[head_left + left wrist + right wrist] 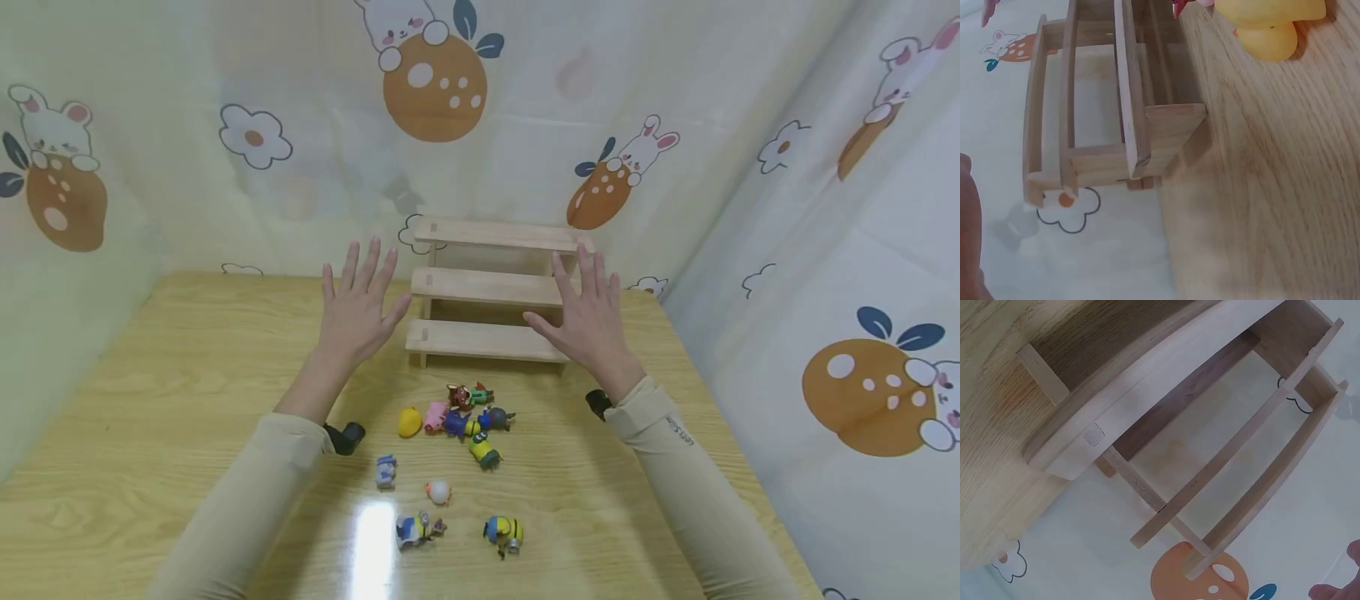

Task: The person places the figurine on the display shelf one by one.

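Both hands are raised with fingers spread and hold nothing. The left hand is just left of a three-step wooden shelf, over the table's back part. In the head view the right hand overlaps the shelf's right end. Several small toy figures lie in front of the shelf: a yellow duck, a pink pig, a green-and-yellow minion and a white round chick-like toy. Nearest the body are a blue-and-white minion and a blue-and-yellow minion.
A light wood table carries everything. Behind it and on the right hangs a pale curtain printed with rabbits and flowers. A small grey-blue and white figure lies left of the toy group. Black wrist mounts are on both sleeves.
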